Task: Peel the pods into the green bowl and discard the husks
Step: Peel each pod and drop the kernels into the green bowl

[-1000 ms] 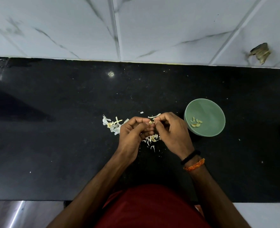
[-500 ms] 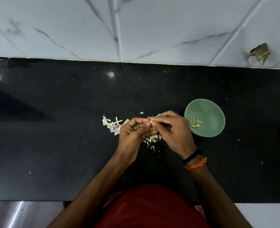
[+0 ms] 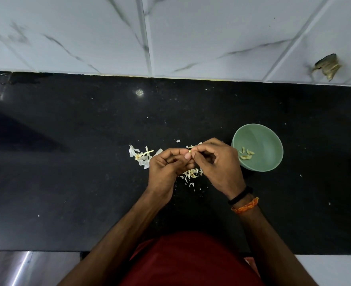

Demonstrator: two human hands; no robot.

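Observation:
Over the black counter, my left hand [image 3: 168, 165] and my right hand [image 3: 218, 164] meet fingertip to fingertip and pinch a small pale pod [image 3: 190, 151] between them. Most of the pod is hidden by my fingers. The green bowl [image 3: 267, 139] stands just right of my right hand and holds several peeled pale pieces [image 3: 246, 154]. White and yellowish husks [image 3: 141, 155] lie on the counter left of my left hand. More husks [image 3: 192, 174] lie under and between my hands.
The black counter [image 3: 67, 182] runs the full width, with a white marble-tiled wall [image 3: 191, 38] behind it. A broken hole [image 3: 327, 66] marks the wall at the far right. Small husk flecks are scattered near the bowl.
My right hand has tilted slightly upward and its fingertips have shifted on the pod. My left hand stays almost in place. Bowl and husk piles have not moved.

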